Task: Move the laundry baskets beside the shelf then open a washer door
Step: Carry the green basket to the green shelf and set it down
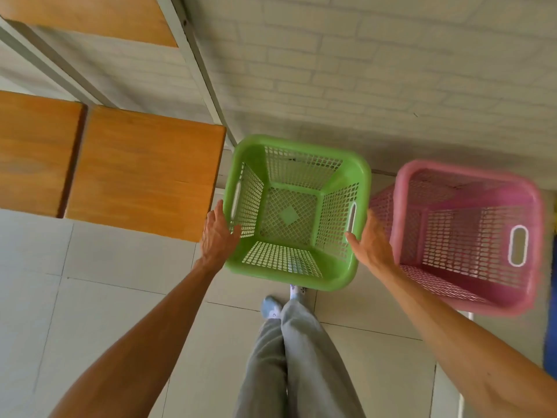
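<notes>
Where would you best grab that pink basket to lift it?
Probably by the slot handles high in the side walls of the pink basket. One white-edged slot shows on its right wall. Come from above, a hand down each side, fingers through the slots: the open top and stiff rim invite that grip.

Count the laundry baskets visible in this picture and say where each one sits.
2. The green basket sits between both hands, just right of the wooden shelf. The pink basket stands to its right, by the wall. Others may lie outside the frame.
</notes>
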The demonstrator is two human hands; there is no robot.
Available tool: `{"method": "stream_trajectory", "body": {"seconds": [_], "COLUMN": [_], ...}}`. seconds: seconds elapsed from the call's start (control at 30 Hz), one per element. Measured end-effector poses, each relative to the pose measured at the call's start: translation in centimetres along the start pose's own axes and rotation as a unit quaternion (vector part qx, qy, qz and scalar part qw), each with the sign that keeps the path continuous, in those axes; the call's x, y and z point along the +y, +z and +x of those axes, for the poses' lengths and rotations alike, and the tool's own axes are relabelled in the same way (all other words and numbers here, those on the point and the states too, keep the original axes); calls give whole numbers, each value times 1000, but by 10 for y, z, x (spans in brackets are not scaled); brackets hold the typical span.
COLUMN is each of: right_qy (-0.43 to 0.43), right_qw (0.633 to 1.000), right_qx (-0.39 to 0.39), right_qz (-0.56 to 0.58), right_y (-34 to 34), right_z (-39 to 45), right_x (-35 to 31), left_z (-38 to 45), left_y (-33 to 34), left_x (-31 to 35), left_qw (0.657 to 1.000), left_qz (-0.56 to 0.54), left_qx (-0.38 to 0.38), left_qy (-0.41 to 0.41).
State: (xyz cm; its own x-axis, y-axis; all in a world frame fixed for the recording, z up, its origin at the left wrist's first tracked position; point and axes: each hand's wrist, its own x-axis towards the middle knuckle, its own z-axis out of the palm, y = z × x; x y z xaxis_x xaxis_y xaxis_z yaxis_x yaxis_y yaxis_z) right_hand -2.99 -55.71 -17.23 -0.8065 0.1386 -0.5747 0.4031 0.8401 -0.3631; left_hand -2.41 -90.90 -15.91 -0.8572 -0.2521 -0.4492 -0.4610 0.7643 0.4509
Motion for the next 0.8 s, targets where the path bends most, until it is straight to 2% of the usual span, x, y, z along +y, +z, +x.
{"method": "stream_trajectory", "body": {"seconds": [0.1,0.33,0.5,0.63,0.8], "right_qy": [35,63,21,28,24], "right_qw": [999,992,990,988,980], "right_qx": [12,99,121,135,194], "right_qz": [25,49,71,63,45], "right_y": [19,55,64,55,6], "right_z": [25,61,62,64,45], "right_x": [-2,-1,15,19,2], "left_z": [33,82,99,97,55], "left_y": [14,47,61,56,25], "left_x": [-9,-18,-21,-17,14], "left_qw": [1000,999,998,995,991], "left_qz": [6,-23,-34,-55,-105], "left_qx": [-2,9,9,35,68], "left_qy": [0,-22,-57,-81,-39]}}
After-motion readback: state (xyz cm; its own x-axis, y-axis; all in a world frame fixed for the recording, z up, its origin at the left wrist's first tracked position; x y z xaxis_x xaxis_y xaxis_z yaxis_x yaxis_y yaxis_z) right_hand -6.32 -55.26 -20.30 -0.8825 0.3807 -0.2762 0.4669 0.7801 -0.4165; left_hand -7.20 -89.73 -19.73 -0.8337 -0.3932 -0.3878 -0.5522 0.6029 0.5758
